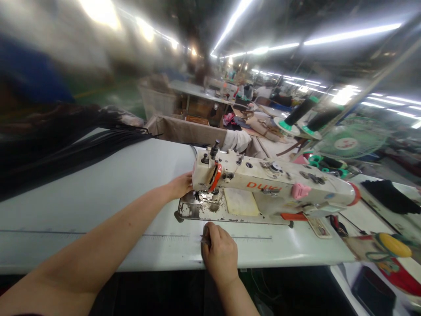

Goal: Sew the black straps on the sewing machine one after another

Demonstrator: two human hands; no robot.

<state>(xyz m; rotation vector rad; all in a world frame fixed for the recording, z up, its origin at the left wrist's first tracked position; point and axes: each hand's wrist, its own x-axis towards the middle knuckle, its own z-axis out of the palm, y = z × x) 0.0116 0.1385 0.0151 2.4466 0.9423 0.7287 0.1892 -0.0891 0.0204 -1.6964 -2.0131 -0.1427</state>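
A white industrial sewing machine [237, 175] with orange lettering stands on the pale table. My left hand [181, 185] reaches to the left end of its head, and the fingers are hidden behind the needle end. On the table in front of the machine bed [197, 213], my right hand [222, 250] is closed, thumb side to the left. A small dark thing shows at its thumb side, too unclear to name. Between the two hands lies the worn metal plate [208, 197] under the presser foot. A yellowish pad [241, 202] is stuck on the bed.
Long black strips [72, 153] lie on the table's left side. A printed ruler [161, 237] runs along the front of the tabletop [148, 254]. Behind stands a fabric-lined bin [184, 129]. Black thread cones [301, 109] and a green fan [348, 140] are at the right.
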